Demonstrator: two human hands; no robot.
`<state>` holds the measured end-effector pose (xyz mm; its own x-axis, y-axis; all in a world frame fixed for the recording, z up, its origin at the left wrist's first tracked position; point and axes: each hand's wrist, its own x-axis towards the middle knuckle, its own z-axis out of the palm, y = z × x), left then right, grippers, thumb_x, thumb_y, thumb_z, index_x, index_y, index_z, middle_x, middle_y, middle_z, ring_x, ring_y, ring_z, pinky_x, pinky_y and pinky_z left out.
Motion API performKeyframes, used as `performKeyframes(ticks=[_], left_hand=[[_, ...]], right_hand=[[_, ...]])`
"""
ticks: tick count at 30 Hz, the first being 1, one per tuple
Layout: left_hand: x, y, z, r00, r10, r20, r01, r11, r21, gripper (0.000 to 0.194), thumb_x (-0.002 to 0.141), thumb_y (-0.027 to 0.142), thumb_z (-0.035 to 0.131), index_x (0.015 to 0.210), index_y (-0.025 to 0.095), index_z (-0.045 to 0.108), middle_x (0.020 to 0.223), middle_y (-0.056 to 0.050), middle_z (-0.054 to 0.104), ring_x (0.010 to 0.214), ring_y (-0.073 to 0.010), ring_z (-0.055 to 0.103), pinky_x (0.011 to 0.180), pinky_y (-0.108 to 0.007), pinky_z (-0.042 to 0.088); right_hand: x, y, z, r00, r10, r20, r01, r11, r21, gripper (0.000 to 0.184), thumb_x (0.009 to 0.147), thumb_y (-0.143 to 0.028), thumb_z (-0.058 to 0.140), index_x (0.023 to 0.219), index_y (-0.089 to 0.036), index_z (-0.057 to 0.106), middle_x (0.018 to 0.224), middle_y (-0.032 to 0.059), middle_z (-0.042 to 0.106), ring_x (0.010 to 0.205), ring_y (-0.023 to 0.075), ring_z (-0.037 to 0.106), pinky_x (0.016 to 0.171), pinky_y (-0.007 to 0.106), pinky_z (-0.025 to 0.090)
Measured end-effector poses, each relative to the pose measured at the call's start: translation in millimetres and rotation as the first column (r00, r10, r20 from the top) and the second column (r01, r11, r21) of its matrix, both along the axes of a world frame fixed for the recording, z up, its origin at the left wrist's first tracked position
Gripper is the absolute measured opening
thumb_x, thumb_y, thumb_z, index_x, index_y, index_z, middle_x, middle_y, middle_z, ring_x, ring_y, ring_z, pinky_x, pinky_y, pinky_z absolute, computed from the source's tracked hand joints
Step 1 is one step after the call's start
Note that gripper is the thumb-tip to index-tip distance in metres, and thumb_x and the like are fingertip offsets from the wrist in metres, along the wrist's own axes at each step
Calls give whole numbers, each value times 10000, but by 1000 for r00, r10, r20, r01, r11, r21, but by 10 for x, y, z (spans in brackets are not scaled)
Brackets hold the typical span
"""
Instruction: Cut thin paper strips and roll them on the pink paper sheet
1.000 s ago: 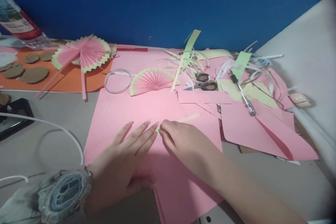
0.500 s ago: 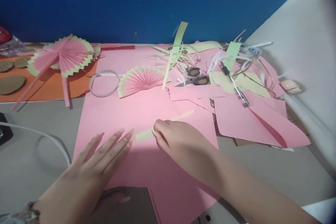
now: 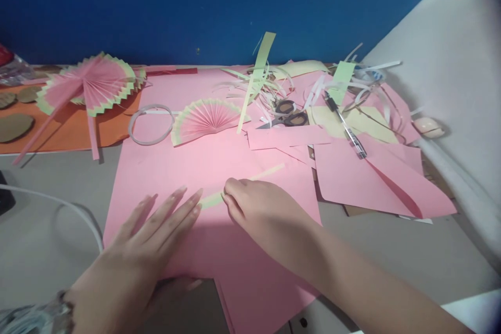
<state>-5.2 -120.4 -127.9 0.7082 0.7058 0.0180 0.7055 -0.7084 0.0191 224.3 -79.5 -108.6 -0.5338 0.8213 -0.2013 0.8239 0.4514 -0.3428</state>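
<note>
Your left hand [image 3: 136, 253], spread flat and gripping nothing, now meets the strip [image 3: 212, 200], apparently steadying its end; your right hand [image 3: 264, 209] pinches it closed, strip emerging both sides.

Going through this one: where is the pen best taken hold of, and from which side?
Probably by the middle of the pen's clear barrel, pinched across its width from above and the near side. The pen lies slantwise, its near end over a pink sheet and its barrel uncovered, while its dark far end sits beside a green paper piece.
</note>
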Motion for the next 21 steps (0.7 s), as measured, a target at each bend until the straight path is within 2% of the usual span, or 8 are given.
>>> performKeyframes(ticks=[3,5,7,10,14,17,21], left_hand=[[-148,-83,45,998,4,-69,-2,1000,31,851,797,621,483,1456,155,215,1491,-86,296,1370,-316,244,1119,-491,93],[-146,-110,80,995,24,-93,-21,999,29,867,794,638,468,1457,143,209,1495,-101,280,1373,-313,239,1112,-488,111],[-50,-96,97,998,23,-60,-20,998,59,861,800,627,464,1453,122,218,1504,-104,257,1380,-302,223,1112,-465,121],[180,-13,61,999,-44,14,43,996,75,869,807,634,440,1437,70,243,1506,-135,239,1374,-317,231,1105,-461,127],[370,83,-41,999,-23,49,24,1000,-11,889,797,674,399,1436,74,248,1507,-119,246,1368,-307,249,1095,-440,135],[381,82,-74,998,-9,65,11,1000,-26,885,803,676,391,1436,74,248,1510,-121,235,1369,-312,243,1092,-447,131],[357,56,-62,997,4,79,0,999,-43,870,813,668,387,1434,73,254,1499,-122,271,1364,-309,253,1097,-450,128]], right_hand=[[-13,7,28,1000,-14,7,15,999,-28,183,892,-116,375,734,-165,454,622,-19,463,497,97,320,478,266,176],[-28,14,52,998,-58,-1,57,997,-58,171,892,-122,387,745,-167,459,607,-29,461,489,94,325,475,266,167],[-44,22,77,995,-104,-11,103,991,-83,166,895,-128,397,750,-168,466,600,-36,466,487,90,337,476,267,160],[-60,31,104,990,-139,-28,136,986,-94,175,896,-140,407,736,-170,471,596,-38,485,493,87,361,482,267,164],[-65,34,117,983,-175,-49,172,983,-69,197,895,-178,408,708,-176,472,614,-29,538,503,89,422,480,255,186],[-91,23,121,983,-181,29,181,983,-20,226,906,-199,389,705,-178,490,605,-12,564,487,108,462,463,254,191],[-188,-13,129,960,-171,221,159,985,70,214,898,-178,376,762,-167,541,642,49,615,534,186,562,451,268,201]])
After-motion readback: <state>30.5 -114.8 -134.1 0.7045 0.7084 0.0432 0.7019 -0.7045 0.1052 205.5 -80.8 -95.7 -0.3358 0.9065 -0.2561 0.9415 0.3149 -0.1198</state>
